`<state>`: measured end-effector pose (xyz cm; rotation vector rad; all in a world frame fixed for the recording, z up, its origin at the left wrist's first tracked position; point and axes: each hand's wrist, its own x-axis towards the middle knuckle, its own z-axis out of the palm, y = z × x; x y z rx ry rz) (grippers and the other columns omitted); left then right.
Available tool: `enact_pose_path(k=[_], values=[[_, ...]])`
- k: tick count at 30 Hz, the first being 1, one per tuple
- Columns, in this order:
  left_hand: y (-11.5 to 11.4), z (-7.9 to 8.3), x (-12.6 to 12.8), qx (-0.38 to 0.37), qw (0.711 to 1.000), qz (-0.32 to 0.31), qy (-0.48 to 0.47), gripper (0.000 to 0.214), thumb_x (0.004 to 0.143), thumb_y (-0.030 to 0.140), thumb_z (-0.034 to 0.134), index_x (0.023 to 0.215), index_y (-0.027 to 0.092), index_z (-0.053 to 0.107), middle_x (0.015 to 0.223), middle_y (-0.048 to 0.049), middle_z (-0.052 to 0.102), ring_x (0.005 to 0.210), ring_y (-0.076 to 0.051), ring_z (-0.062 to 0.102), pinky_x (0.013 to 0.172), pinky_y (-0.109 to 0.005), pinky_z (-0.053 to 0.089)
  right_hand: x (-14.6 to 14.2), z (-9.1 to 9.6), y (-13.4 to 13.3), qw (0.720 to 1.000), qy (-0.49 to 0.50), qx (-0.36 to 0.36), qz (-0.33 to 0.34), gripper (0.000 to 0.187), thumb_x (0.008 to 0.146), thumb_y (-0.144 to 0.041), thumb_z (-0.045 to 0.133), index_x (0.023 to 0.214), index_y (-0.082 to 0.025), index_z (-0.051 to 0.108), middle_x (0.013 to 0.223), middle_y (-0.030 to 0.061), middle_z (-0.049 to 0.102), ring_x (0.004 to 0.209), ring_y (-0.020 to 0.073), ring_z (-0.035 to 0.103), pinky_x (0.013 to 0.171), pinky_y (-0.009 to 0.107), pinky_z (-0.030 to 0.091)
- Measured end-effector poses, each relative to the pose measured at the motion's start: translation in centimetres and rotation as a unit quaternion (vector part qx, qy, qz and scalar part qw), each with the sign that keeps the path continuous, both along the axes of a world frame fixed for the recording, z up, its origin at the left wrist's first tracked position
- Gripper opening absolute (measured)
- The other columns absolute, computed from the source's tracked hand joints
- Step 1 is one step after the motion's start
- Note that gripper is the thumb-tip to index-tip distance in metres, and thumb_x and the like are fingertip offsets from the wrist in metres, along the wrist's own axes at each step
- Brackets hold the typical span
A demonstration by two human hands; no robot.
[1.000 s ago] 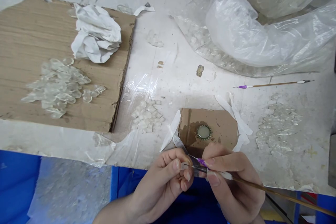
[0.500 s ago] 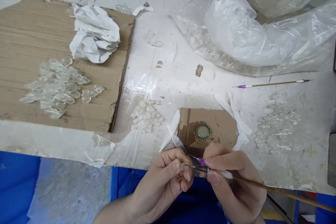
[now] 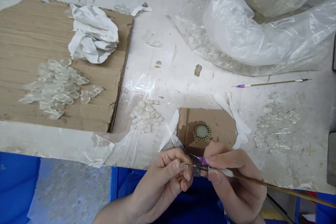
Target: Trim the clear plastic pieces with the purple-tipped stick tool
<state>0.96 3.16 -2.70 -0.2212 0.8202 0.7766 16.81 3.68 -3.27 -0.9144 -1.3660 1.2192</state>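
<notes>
Left hand (image 3: pixel 160 187) pinches a small clear chip (image 3: pixel 195 169) in a narrow grip, leaving its end exposed to the work. Right hand (image 3: pixel 231 178) holds a thin brush (image 3: pixel 265 181) pen-fashion in an equally narrow grip near its purple band, tip at the chip (actual contact too small to confirm). The hands sit close together, apparently to steady one another, just in front of a cardboard square (image 3: pixel 207 122) on the bench (image 3: pixel 178 56). That square carries a round beaded metal cap (image 3: pixel 202 132), with white paper strips (image 3: pixel 240 119) beside it. Left of the square lies a heap of clear chips (image 3: pixel 145 116); right of it, another heap (image 3: pixel 275 126). A spare brush (image 3: pixel 270 83) lies behind the square, clear of the working area.
</notes>
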Motion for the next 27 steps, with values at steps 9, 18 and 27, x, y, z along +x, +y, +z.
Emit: enact_pose_path(k=[9,18,27], values=[[-0.5,0.0,-0.4,0.029,0.999,0.004,0.014,0.035,0.061,0.038,0.109,0.063,0.016,0.082,0.056,0.0022,0.067,0.047,-0.003,0.048,0.048,-0.011,0.044,1.4,-0.2,-0.8,0.989,-0.003,0.048,-0.140,0.018,0.101,-0.014,0.067,0.114,-0.021,0.077,0.073,0.0037,0.070,0.055,0.0186,0.061,0.048,0.034,0.052],[-1.0,1.2,0.2,0.041,0.993,-0.024,0.106,0.044,0.050,0.049,0.110,0.059,0.018,0.080,0.053,0.0018,0.066,0.046,-0.004,0.050,0.048,-0.013,0.038,10.6,0.6,0.5,0.824,-0.445,0.164,-0.309,0.028,0.111,-0.020,0.050,0.124,-0.025,0.074,0.088,0.0043,0.081,0.061,0.0190,0.070,0.055,0.032,0.054],[-1.4,1.3,0.1,0.055,0.989,-0.038,0.129,0.046,0.049,0.052,0.110,0.061,0.019,0.079,0.054,0.0037,0.060,0.049,-0.007,0.045,0.050,-0.018,0.039,13.7,1.3,2.7,0.779,-0.584,0.162,-0.159,0.015,0.101,-0.019,0.060,0.099,-0.028,0.072,0.109,0.0096,0.083,0.096,0.0306,0.077,0.080,0.043,0.062]])
